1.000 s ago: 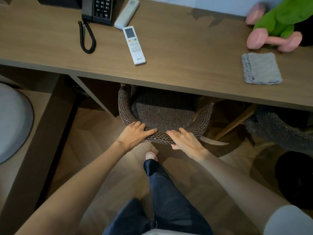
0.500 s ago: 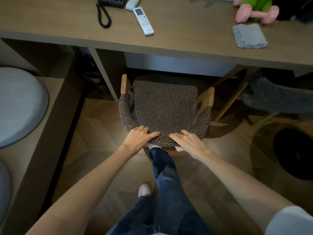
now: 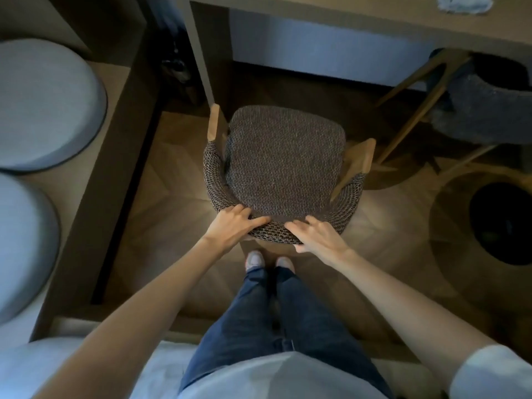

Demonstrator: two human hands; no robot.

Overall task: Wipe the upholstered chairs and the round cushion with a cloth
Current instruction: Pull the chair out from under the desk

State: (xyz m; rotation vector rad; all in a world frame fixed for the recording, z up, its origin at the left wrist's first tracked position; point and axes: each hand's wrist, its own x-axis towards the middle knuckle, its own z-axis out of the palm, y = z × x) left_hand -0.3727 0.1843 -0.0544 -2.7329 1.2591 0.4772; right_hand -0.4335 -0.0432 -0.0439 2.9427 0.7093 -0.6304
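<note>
Round cushion (image 3: 43, 105), grey with a dark edge, lies at the upper left of the frame on a low surface (image 3: 95, 156) of brown wood. A second grey cushion (image 3: 23, 249) lies just below it at the left edge, blurred. To the right, in the middle of the frame, the upholstered chair (image 3: 285, 162) stands on the wooden floor (image 3: 172, 182), with its brown woven seat facing up and its curved backrest (image 3: 216, 180) nearest the person. The left grip (image 3: 233, 226) is closed over the top of the backrest, fingers curled onto the seat side and thumb lying along the rail. Just beside it, with a short stretch of weave between them, the right grip (image 3: 319, 237) holds the same rail, fingers spread over the top and thumb tucked beneath. Below the grips are two pale shoes (image 3: 254, 260) and blue jeans (image 3: 273, 326). Along the top edge runs the desk surface (image 3: 374, 10). On it at the upper right lies what looks like the grey cloth (image 3: 460, 2), cut off by the frame and well apart from both grips. At the right a second chair (image 3: 489, 110) in darker fabric stands partly under the desk on slanted wooden legs. Below it a dark round thing (image 3: 503, 223) sits on the floor, too dim to identify
</note>
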